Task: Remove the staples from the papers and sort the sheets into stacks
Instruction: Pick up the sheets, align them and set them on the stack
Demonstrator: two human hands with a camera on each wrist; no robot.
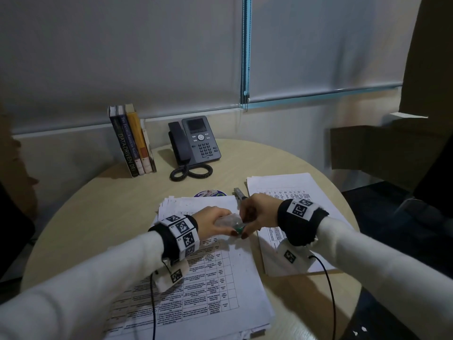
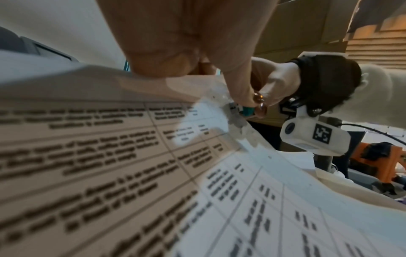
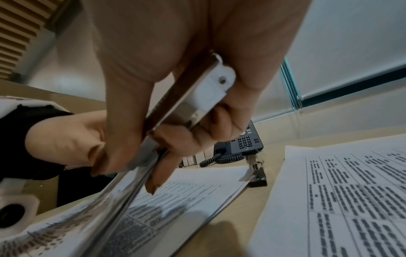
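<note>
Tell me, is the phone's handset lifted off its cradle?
No, the handset lies in place on the phone, behind the papers.

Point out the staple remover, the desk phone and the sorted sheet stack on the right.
staple remover (image 3: 214, 90), right wrist view, on its white plastic end inside the right hand (image 1: 259, 212).
desk phone (image 1: 199, 139), head view, on the keypad face.
right paper stack (image 1: 279, 184), head view, on the bare upper part of the top sheet.
</note>
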